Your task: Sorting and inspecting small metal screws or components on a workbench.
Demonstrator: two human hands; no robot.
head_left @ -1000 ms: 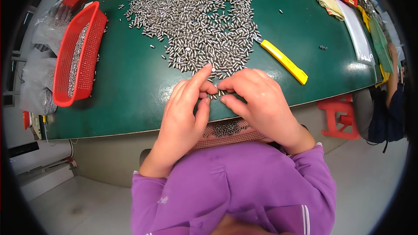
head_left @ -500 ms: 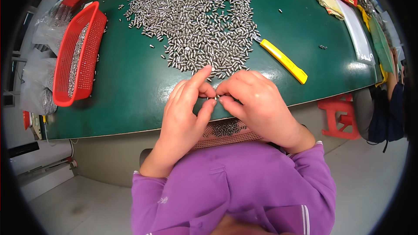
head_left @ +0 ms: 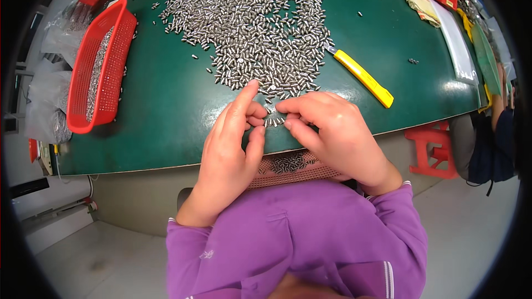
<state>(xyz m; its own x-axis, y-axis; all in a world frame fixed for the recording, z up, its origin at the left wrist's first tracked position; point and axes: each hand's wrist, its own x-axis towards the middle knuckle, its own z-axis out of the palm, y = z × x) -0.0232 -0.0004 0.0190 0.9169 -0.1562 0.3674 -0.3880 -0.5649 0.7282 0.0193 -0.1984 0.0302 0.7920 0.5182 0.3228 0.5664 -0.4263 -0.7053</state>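
A large heap of small shiny metal pins (head_left: 266, 39), each short and bullet-shaped, spreads over the green table (head_left: 172, 127). Near the table's front edge, a small row of the same metal pins (head_left: 275, 122) lies between my hands. My left hand (head_left: 230, 141) is beside the row's left end, index finger stretched toward the heap, thumb apart from the other fingers. From the right, my right hand (head_left: 335, 130) rests by the row with index finger and thumb spread. No pin shows gripped in either hand, though some fingertips are partly hidden.
A yellow utility knife (head_left: 363, 79) lies right of the heap, blade end toward it. The red basket (head_left: 119, 61) at the left contains metal pieces. Below the table edge, a pink basket (head_left: 293, 177) holds more pins. A red stool (head_left: 432, 149) stands at the right.
My fingertips have parted: the left hand shifted slightly left and the right hand slightly right. The row of pins between them now shows plainly.
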